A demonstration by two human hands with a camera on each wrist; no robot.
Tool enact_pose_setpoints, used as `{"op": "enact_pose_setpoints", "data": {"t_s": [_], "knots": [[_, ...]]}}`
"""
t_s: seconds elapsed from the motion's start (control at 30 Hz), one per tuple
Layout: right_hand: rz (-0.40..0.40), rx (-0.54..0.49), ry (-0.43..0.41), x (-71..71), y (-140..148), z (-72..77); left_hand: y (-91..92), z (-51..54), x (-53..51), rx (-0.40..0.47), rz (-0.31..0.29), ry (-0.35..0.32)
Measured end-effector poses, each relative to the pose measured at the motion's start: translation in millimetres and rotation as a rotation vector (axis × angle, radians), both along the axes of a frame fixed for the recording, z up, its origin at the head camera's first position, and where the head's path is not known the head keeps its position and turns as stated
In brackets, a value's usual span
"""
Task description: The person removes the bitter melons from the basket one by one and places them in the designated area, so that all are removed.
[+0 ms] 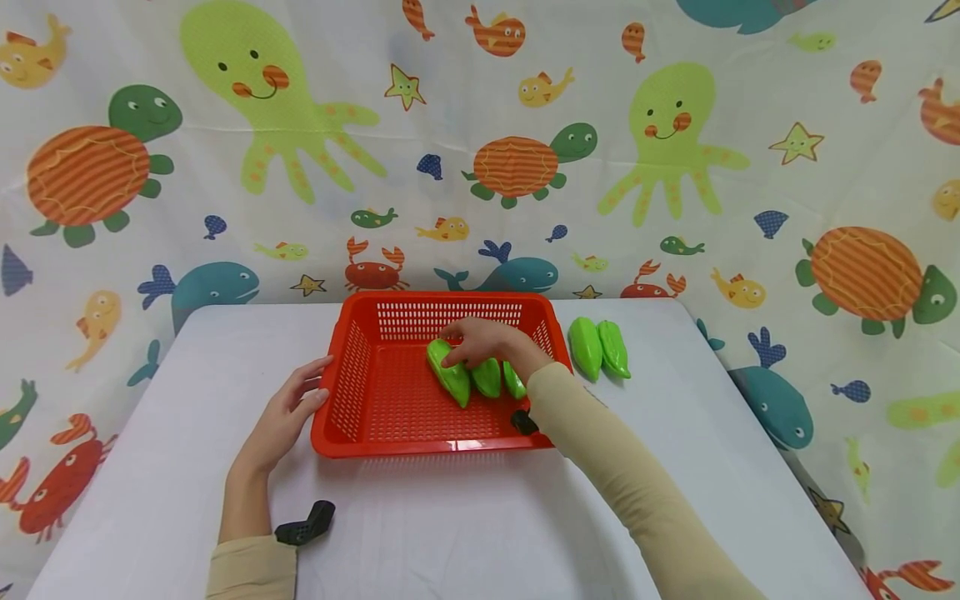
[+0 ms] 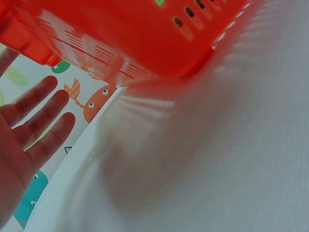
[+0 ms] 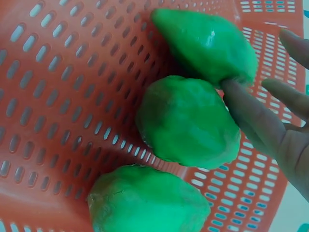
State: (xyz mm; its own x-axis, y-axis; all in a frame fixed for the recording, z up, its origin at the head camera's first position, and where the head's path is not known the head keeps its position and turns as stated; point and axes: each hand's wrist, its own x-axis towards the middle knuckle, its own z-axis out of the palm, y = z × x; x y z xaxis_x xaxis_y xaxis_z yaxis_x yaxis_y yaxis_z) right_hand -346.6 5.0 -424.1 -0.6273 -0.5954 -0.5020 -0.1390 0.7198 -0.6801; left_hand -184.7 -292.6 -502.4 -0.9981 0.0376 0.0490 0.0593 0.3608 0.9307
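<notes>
Three green fruits point(image 1: 487, 379) lie in the red basket point(image 1: 442, 447) beneath the right hand point(image 1: 486, 340), whose loosely parted fingers touch one without gripping. The left hand point(image 1: 281, 408), fingers extended, lies at the basket's rim.

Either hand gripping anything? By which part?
Nothing looks gripped: the right hand only touches the leftmost green vegetable by its blunt far end; the left hand, uncurled, is at the basket's left rim.

A white table point(image 1: 420, 525) stands here. On it I see a red basket point(image 1: 390, 450), just right of the left hand point(image 1: 288, 408) and beneath the right hand point(image 1: 486, 340); farther right of that hand, beside the basket, two green fruits point(image 1: 586, 348) lie side by side.
</notes>
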Motion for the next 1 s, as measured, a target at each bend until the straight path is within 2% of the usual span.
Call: {"op": "enact_pose_setpoints", "data": {"t_s": [0.2,0.33,0.7,0.87,1.0], "knots": [[0.030,0.020,0.026,2.4,-4,-0.9,-0.4,-0.5,0.3,0.004,-0.001,-0.004],[0.078,0.049,0.067,4.4,-6,-1.5,-0.2,-0.1,0.2,0.002,0.000,-0.002],[0.191,0.080,0.103,4.8,-16,-8.2,-1.4,-1.9,-0.5,-0.004,0.005,0.003],[0.201,0.066,0.095,5.8,-20,-9.7,-1.4,-3.0,-1.1,0.000,0.002,0.002],[0.209,0.065,0.123,6.5,-22,-12.5,-1.3,-3.2,-1.2,0.004,0.002,0.000]]}}
